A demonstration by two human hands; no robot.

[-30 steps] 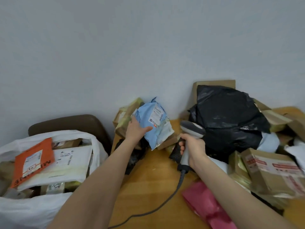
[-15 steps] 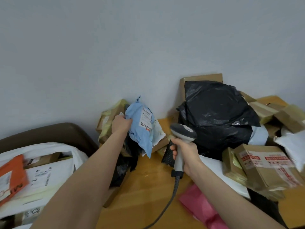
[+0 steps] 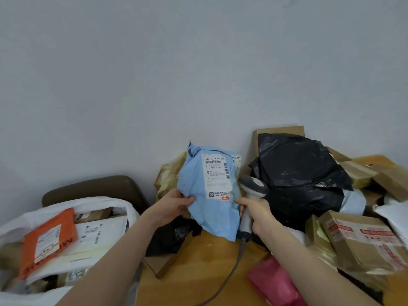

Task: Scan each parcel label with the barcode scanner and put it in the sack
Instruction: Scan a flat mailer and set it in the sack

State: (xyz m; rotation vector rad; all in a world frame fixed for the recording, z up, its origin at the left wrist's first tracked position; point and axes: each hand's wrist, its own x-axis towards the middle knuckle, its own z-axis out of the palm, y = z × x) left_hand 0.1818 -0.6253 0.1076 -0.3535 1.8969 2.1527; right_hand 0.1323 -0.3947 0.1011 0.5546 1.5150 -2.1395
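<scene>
Since half a second ago we have turned the blue poly mailer (image 3: 212,217) so that its white shipping label (image 3: 217,175) faces us; before, it stood nearly edge-on. We also now hold it closer to the barcode scanner (image 3: 254,186).

On the label we read a number along the top, roughly "642 1714 00 015", with one barcode under it and another down the right edge. Below come lines of Chinese print too small to make out, and a small red patch sits at the lower right corner.

Our left hand (image 3: 174,206) pinches the mailer's left edge, thumb in front and fingers behind. Our right hand (image 3: 257,214) wraps its fingers round the grey scanner's handle, and one finger reaches out to touch the mailer's right edge. The scanner's cable (image 3: 231,270) trails down over the wooden table (image 3: 198,272). We hold the mailer up above the table, between the white sack (image 3: 106,203) on our left and the black plastic bag (image 3: 298,173) on our right.

In the sack lies an orange parcel (image 3: 48,239) with dark lettering that begins "MI". A cardboard box (image 3: 362,239) on our right bears red printed tape that we cannot read.
</scene>
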